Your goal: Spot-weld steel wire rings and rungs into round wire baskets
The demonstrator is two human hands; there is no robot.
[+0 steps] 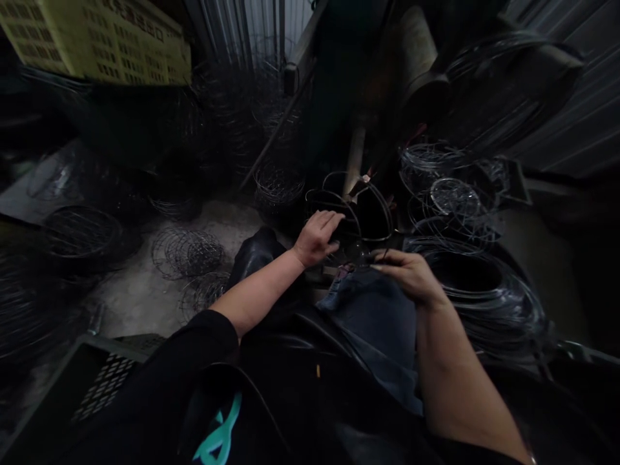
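Note:
My left hand [317, 239] reaches over the near side of some bent wire hoops [387, 216], its fingers stretched out and the thumb apart. I see nothing held in it. The hoops stand around the lower end of a pale bar [354, 161] at a machine. My right hand [407, 271] is closed in a pinch above my knee in blue trousers [372, 316]. Something thin and dark shows at its fingertips, too dim to name. Between the hands, the small parts are blurred and dark.
Wire coils [484, 290] lie close to my right, with more wire rings [453, 194] behind them. Round wire baskets [188, 252] sit on the floor at left. A yellow crate [106, 39] stands back left, and a dark green crate [87, 381] is near my left side.

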